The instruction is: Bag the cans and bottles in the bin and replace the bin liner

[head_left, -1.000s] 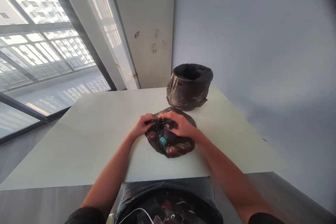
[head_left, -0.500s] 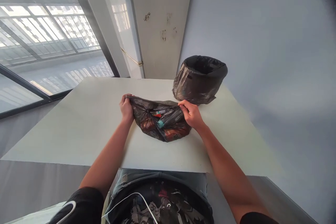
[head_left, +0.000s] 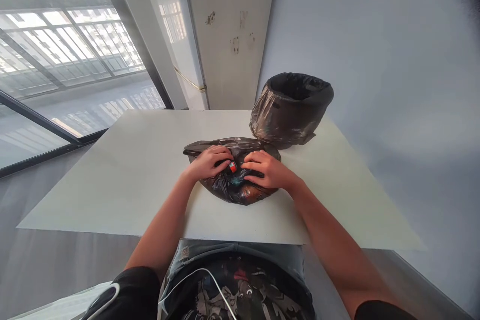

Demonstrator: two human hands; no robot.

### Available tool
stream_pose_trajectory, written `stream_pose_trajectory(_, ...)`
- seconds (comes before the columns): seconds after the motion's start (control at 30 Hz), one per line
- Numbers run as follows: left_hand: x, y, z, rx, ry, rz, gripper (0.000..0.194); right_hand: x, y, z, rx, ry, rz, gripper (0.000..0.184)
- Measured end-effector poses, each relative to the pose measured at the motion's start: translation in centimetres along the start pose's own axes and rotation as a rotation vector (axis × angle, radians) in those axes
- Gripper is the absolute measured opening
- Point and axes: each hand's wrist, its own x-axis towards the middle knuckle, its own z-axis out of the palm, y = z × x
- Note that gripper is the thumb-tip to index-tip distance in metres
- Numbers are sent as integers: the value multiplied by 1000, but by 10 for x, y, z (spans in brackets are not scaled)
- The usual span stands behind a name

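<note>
A black plastic garbage bag point(head_left: 234, 192) lies on the table in front of me, bulging with contents. Orange and teal shapes show dimly through its thin film, and a small red item point(head_left: 233, 167) is visible between my hands. My left hand point(head_left: 210, 161) rests on the bag's left part, its fingers stretched toward the middle and the thumb apart from them. On the right part lies my right hand point(head_left: 265, 169), fingers spread and pointing left. Neither hand appears closed around the film. The bag's flattened mouth edge runs along the far side, beyond my fingers.
A trash bin lined with a black bag point(head_left: 287, 117) stands at the table's far right, just behind the bag. The white table point(head_left: 97, 185) reaches toward windows on the left. A blue-grey wall point(head_left: 375, 85) rises on the right. A white cable point(head_left: 213, 287) hangs before my shirt.
Both hands have let go of the bag's stretched top corners and moved inward onto its body. The top edge has slackened and dropped away to the far side. The view has shifted slightly.
</note>
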Motion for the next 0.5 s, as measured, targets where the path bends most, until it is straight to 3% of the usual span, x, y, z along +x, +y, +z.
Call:
stream_pose_trajectory(0.1,-1,-8,-2,-48,26,-48,24,-2,6,4,15,-25,33,26)
stream_pose_trajectory(0.17,-2,-12,-1,-72,103,-74,40,-4,9,7,21,-34,31,24)
stream_pose_trajectory(0.27,-1,-12,3,-102,353,-139,59,-5,9,7,41,-16,2,24)
stream_pose_trajectory(0.4,0,-12,3,-160,652,-273,66,-3,1,-6,102,19,-40,24)
stream_pose_trajectory(0.5,-4,-22,-2,-129,851,-384,68,0,-7,-21,289,-38,-35,27)
